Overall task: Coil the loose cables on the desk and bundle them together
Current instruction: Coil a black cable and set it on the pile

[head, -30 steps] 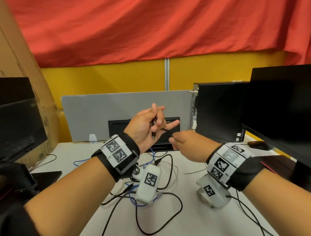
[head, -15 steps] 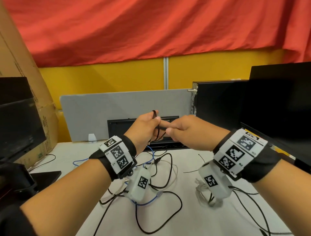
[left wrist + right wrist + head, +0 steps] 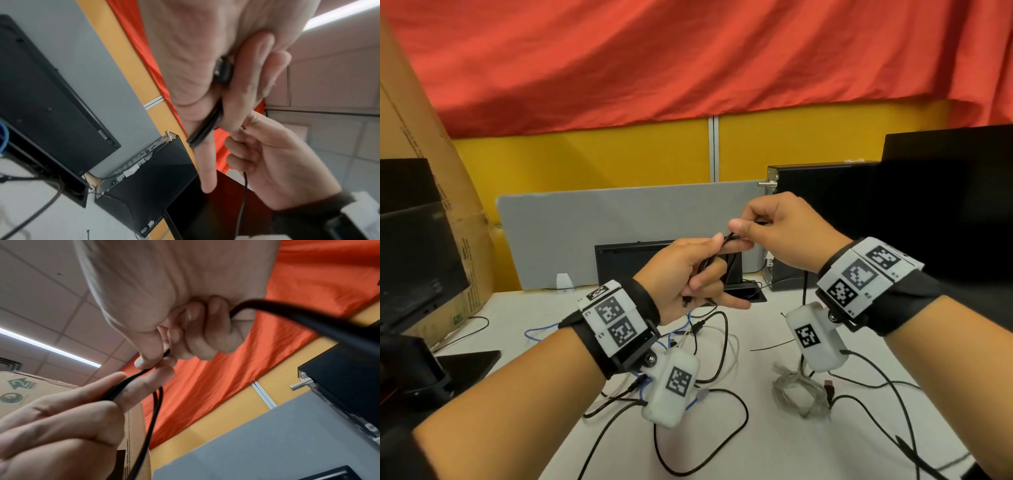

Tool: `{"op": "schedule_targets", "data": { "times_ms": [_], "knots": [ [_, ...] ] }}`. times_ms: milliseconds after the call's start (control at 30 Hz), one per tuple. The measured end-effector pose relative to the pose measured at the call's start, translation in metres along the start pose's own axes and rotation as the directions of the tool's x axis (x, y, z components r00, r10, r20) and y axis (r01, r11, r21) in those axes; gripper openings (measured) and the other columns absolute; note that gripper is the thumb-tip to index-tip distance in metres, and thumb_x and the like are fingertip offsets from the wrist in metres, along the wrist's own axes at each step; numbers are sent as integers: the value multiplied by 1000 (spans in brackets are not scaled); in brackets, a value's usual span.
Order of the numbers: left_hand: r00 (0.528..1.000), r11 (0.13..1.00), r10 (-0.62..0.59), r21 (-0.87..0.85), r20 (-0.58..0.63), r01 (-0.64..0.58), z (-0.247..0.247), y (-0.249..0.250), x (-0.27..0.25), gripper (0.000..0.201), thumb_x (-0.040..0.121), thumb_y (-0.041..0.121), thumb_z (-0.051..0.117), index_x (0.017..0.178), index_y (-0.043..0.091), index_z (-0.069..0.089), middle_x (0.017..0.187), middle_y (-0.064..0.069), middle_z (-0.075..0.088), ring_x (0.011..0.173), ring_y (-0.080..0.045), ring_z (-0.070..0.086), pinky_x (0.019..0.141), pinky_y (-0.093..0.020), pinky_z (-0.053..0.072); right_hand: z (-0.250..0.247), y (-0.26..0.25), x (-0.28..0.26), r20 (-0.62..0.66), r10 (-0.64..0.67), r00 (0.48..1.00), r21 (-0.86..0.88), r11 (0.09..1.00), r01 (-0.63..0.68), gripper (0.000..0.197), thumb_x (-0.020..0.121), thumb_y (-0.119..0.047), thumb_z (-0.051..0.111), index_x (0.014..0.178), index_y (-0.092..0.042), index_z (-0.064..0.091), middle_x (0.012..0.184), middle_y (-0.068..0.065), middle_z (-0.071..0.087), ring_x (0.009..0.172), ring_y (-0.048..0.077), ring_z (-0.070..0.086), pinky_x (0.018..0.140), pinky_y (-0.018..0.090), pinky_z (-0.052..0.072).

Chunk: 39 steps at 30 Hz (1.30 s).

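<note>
Both hands are raised above the desk. My left hand (image 3: 702, 270) grips a small coil of thin black cable (image 3: 710, 262), its loops running between thumb and fingers; the coil (image 3: 207, 126) lies across the palm in the left wrist view. My right hand (image 3: 767, 229) pinches the same cable's free strand (image 3: 156, 402) between thumb and forefinger, just above the left fingertips. Loose black cables (image 3: 726, 346), a blue cable (image 3: 541, 330) and a whitish cable bundle (image 3: 799, 390) lie on the white desk (image 3: 808, 445) below.
A grey divider panel (image 3: 619, 222) stands behind the hands, with a black keyboard (image 3: 640, 253) leaning on it. A black computer case (image 3: 822, 192) and monitor (image 3: 948, 205) are at right, another monitor (image 3: 410, 246) and a cardboard box (image 3: 424, 144) at left.
My right hand has risen and moved right, drawing the strand up from the coil. The left hand turned slightly and keeps its grip on the coil.
</note>
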<state>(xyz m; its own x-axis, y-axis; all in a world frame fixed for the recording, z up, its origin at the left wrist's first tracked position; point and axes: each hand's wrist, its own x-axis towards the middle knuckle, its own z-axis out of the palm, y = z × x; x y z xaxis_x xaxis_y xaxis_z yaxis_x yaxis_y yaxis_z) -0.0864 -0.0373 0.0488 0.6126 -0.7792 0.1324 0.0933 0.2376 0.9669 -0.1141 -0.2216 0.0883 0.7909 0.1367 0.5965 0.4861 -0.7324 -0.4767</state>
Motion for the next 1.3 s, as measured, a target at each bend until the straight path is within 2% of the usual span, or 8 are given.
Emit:
{"op": "schedule_targets", "data": {
  "times_ms": [167,333,533,733,833,933,1100,1300],
  "knots": [
    [997,982,64,-179,35,-57,-5,-1,-1,45,102,30,40,131,-1,54,42,6,30,36,-7,20,98,-65,43,7,10,-1,-17,61,998,34,998,-61,38,99,-32,51,67,-14,59,45,-12,39,40,0,36,45,13,30],
    [994,959,111,-259,-23,-113,-5,2,2,46,100,30,42,131,-3,51,43,6,33,34,-5,23,95,-60,47,26,15,-10,89,156,984,-42,987,-153,36,104,-31,37,80,-20,62,64,-4,50,57,9,45,56,27,35],
    [971,952,187,-218,-147,-216,-5,1,3,44,102,21,41,135,-7,42,55,0,40,35,-6,24,101,-57,44,39,17,-20,286,210,935,-61,978,-200,32,103,-17,39,83,-20,63,73,-3,53,61,12,46,57,24,39],
    [916,932,313,-106,-251,-348,-5,2,11,40,104,15,34,139,-3,29,109,-19,70,59,-18,67,89,-51,55,51,4,-33,419,198,886,-218,969,-113,34,104,-29,37,87,-15,63,76,-10,54,70,6,51,67,25,42],
    [903,942,332,42,-272,-333,-6,-4,11,31,106,15,32,135,4,33,112,-19,70,93,-33,71,89,-47,55,44,-5,-33,427,168,888,-252,966,-61,36,104,-32,39,85,-18,66,77,-11,55,74,8,53,69,25,40],
    [896,941,326,194,-302,-278,-8,-5,11,37,106,17,32,142,11,30,113,-13,71,105,-29,68,95,-47,48,36,-10,-31,442,166,882,-261,964,-50,33,102,-32,43,82,-21,66,73,-13,56,70,3,54,62,20,40],
    [914,942,282,264,-291,-207,-6,-7,7,40,105,11,36,145,10,32,110,-13,72,86,-19,72,87,-41,47,17,-19,-26,377,126,918,-191,980,-56,31,98,-26,50,73,-17,66,54,-15,55,43,-4,47,44,10,33],
    [972,951,143,298,-186,-83,1,-9,-1,33,105,14,36,134,9,50,117,-14,69,97,-28,71,76,-32,58,-8,-22,-8,194,65,979,-49,997,-57,23,95,-26,59,77,-19,70,59,-8,55,46,-3,44,56,21,37]
  ]
}}
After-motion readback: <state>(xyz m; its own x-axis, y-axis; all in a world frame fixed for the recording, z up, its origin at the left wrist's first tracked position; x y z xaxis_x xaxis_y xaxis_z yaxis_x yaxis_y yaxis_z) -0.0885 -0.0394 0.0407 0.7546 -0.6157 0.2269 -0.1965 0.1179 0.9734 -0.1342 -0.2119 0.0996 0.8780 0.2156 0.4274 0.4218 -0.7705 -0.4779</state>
